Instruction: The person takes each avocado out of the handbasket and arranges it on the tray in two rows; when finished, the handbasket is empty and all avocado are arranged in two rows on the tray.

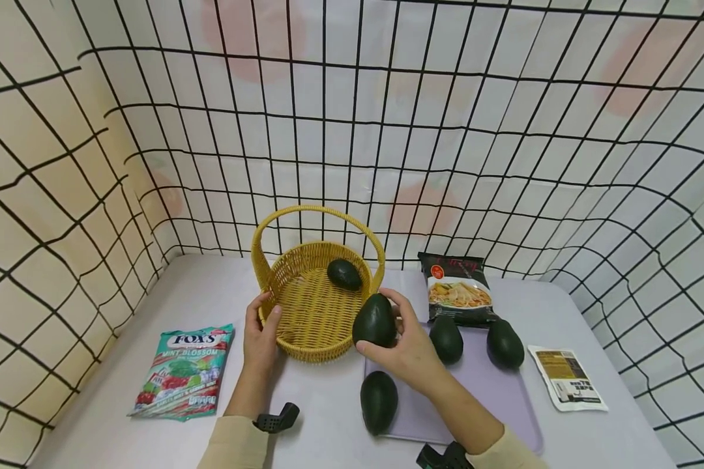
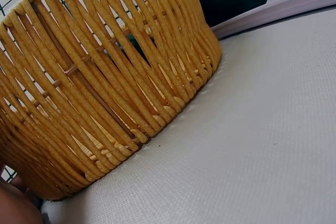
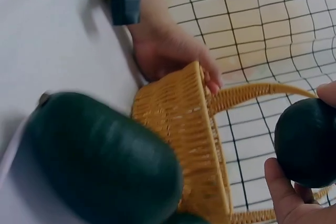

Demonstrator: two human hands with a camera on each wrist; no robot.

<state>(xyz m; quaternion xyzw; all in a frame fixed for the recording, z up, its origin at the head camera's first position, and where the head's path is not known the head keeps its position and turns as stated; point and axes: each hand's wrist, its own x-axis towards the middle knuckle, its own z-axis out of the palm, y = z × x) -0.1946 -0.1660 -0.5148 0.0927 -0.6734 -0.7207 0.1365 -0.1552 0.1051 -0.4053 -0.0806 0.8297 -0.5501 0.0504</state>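
Note:
My left hand (image 1: pixel 261 342) grips the left rim of a yellow wicker basket (image 1: pixel 302 309), thumb over the inside. One dark green avocado (image 1: pixel 344 274) lies inside, near the back right of the basket. With my right hand (image 1: pixel 413 352) I hold another avocado (image 1: pixel 375 320) beside the basket's right rim, thumb below it and fingers behind. The right wrist view shows this held avocado (image 3: pixel 307 142) raised above the rim. On a lilac tray (image 1: pixel 481 397) lie two avocados near its back edge; one more avocado (image 1: pixel 379 402) overlaps its left edge.
A black noodle packet (image 1: pixel 457 290) lies behind the tray, and a small white-and-brown sachet (image 1: pixel 568 379) to its right. A green candy bag (image 1: pixel 184 371) lies left of the basket. Black wire mesh (image 1: pixel 352 124) encloses the table's back and sides.

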